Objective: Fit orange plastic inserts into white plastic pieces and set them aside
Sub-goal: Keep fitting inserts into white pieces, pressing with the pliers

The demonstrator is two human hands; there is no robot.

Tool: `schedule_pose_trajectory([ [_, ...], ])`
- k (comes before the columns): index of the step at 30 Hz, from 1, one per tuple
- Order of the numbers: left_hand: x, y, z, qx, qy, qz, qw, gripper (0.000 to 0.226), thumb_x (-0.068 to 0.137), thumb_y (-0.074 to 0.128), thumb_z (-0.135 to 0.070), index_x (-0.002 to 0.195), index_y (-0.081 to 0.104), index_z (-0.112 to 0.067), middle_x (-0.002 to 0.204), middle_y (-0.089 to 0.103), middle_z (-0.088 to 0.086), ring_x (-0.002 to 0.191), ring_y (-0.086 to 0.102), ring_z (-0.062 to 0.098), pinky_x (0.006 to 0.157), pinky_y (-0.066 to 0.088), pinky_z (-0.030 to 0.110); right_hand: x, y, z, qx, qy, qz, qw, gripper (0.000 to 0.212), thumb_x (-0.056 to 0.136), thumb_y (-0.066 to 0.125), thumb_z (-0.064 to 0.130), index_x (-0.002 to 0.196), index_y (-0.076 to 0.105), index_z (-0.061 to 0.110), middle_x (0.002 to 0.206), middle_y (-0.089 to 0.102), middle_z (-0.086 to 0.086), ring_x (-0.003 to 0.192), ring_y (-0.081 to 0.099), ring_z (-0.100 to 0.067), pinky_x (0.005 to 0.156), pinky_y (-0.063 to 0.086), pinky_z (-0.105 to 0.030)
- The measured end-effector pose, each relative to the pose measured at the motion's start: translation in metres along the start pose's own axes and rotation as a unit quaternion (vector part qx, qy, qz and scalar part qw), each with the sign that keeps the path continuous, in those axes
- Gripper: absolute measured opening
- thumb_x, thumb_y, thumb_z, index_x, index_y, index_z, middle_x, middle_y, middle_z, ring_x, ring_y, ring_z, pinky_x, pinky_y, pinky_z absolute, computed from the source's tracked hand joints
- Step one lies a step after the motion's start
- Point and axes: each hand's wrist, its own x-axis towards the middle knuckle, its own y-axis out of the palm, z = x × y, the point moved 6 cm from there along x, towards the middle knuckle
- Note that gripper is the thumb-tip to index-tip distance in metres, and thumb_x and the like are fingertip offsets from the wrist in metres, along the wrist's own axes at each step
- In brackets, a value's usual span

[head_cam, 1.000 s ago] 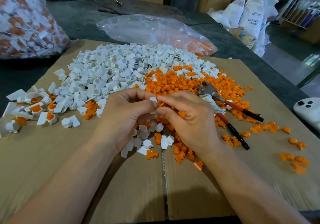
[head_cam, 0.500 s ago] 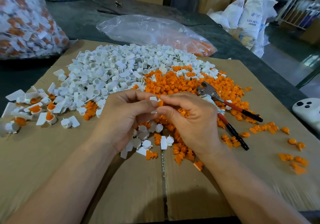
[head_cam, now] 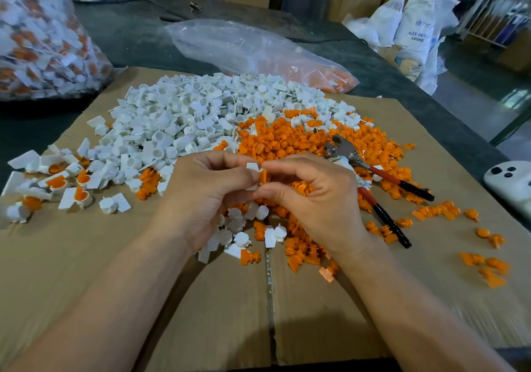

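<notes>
My left hand (head_cam: 205, 193) pinches a small white plastic piece (head_cam: 253, 167) between thumb and fingers. My right hand (head_cam: 319, 196) meets it fingertip to fingertip and pinches an orange insert (head_cam: 263, 176) right against the white piece. Behind the hands lies a big heap of white pieces (head_cam: 184, 124) and, to its right, a heap of orange inserts (head_cam: 290, 138). Several fitted pieces (head_cam: 57, 183), white with orange inside, lie at the left on the cardboard (head_cam: 86, 256).
Red-handled pliers (head_cam: 382, 190) lie on the orange heap at the right. A clear bag (head_cam: 253, 49) lies behind the heaps, a full bag of fitted pieces (head_cam: 40, 35) at far left. A white device (head_cam: 508, 184) sits at the right edge. Loose inserts (head_cam: 485, 265) dot the right side.
Both hands stay together above the loose pieces with only slight finger shifts. The white piece and orange insert remain pressed between the fingertips.
</notes>
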Motion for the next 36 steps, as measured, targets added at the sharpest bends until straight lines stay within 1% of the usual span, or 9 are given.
schedule_pose_trajectory([
  [4, 0.0, -0.001, -0.001, -0.01, -0.001, -0.005, 1.0, 0.006, 0.047, 0.066, -0.007, 0.05, 0.07, -0.011, 0.053, 0.066, 0.003, 0.048, 0.064, 0.011, 0.049, 0.054, 0.019, -0.001, 0.0, -0.002, 0.036, 0.032, -0.002, 0.999, 0.043, 0.067, 0.076, 0.015, 0.107, 0.062, 0.011, 0.09, 0.064, 0.005, 0.084, 0.064, -0.007, 0.076, 0.052, -0.016],
  [6, 0.0, -0.001, -0.001, -0.009, -0.001, -0.006, 1.0, 0.006, 0.047, 0.066, -0.007, 0.05, 0.069, -0.011, 0.053, 0.066, 0.004, 0.048, 0.064, 0.011, 0.048, 0.054, 0.019, -0.002, 0.0, -0.004, 0.058, 0.053, -0.006, 0.997, 0.045, 0.067, 0.076, 0.015, 0.109, 0.059, 0.016, 0.09, 0.064, 0.005, 0.084, 0.065, -0.007, 0.077, 0.052, -0.017],
  [10, -0.001, -0.002, 0.0, -0.008, -0.005, -0.001, 1.0, 0.006, 0.047, 0.068, -0.007, 0.052, 0.069, -0.01, 0.056, 0.067, 0.006, 0.047, 0.064, 0.014, 0.046, 0.053, 0.019, -0.002, -0.001, -0.006, 0.065, 0.062, -0.008, 0.996, 0.041, 0.068, 0.076, 0.013, 0.105, 0.06, 0.019, 0.089, 0.066, 0.003, 0.083, 0.066, -0.008, 0.075, 0.054, -0.019],
  [15, -0.001, -0.003, 0.0, 0.014, -0.002, -0.002, 1.0, 0.008, 0.047, 0.069, -0.011, 0.054, 0.071, -0.012, 0.058, 0.068, 0.009, 0.047, 0.064, 0.016, 0.043, 0.051, 0.018, -0.002, -0.002, -0.005, 0.062, 0.044, -0.014, 0.997, 0.037, 0.069, 0.074, 0.011, 0.104, 0.061, 0.017, 0.087, 0.065, 0.006, 0.082, 0.066, -0.005, 0.073, 0.053, -0.016],
  [21, 0.0, -0.005, 0.0, 0.015, -0.004, -0.019, 1.0, 0.007, 0.047, 0.07, -0.01, 0.054, 0.072, -0.013, 0.057, 0.068, 0.007, 0.046, 0.064, 0.014, 0.044, 0.05, 0.016, -0.002, 0.001, -0.008, 0.092, 0.061, -0.003, 0.994, 0.037, 0.069, 0.074, 0.013, 0.103, 0.061, 0.021, 0.089, 0.067, 0.006, 0.083, 0.068, -0.006, 0.075, 0.055, -0.023],
  [24, 0.001, -0.006, 0.001, 0.007, -0.02, -0.027, 0.999, 0.007, 0.046, 0.069, -0.009, 0.051, 0.071, -0.013, 0.053, 0.066, 0.006, 0.043, 0.062, 0.013, 0.04, 0.048, 0.015, -0.002, 0.003, -0.009, 0.12, 0.069, 0.007, 0.99, 0.036, 0.07, 0.073, 0.01, 0.101, 0.06, 0.024, 0.089, 0.066, 0.011, 0.083, 0.067, -0.004, 0.075, 0.054, -0.021],
  [30, 0.001, -0.008, 0.002, 0.01, -0.033, -0.025, 0.999, 0.006, 0.045, 0.069, -0.009, 0.049, 0.07, -0.014, 0.053, 0.065, 0.009, 0.043, 0.063, 0.015, 0.037, 0.046, 0.015, -0.003, 0.003, -0.014, 0.128, 0.078, 0.015, 0.989, 0.04, 0.072, 0.07, -0.001, 0.099, 0.06, 0.028, 0.088, 0.064, 0.016, 0.083, 0.066, 0.001, 0.075, 0.051, -0.015],
  [34, 0.002, -0.009, 0.003, 0.007, -0.033, -0.028, 0.999, 0.007, 0.045, 0.07, -0.009, 0.052, 0.069, -0.011, 0.054, 0.066, 0.011, 0.044, 0.063, 0.016, 0.038, 0.047, 0.016, -0.003, 0.004, -0.013, 0.129, 0.074, 0.015, 0.989, 0.038, 0.072, 0.07, -0.001, 0.097, 0.06, 0.026, 0.087, 0.064, 0.015, 0.083, 0.065, 0.001, 0.074, 0.051, -0.014],
  [36, 0.002, -0.008, 0.003, 0.005, -0.031, -0.029, 0.999, 0.01, 0.049, 0.07, -0.006, 0.058, 0.067, -0.009, 0.054, 0.066, 0.011, 0.045, 0.063, 0.016, 0.039, 0.047, 0.016, -0.003, 0.004, -0.013, 0.129, 0.073, 0.016, 0.989, 0.038, 0.073, 0.069, -0.002, 0.096, 0.06, 0.026, 0.087, 0.065, 0.014, 0.082, 0.066, 0.001, 0.074, 0.051, -0.014],
])
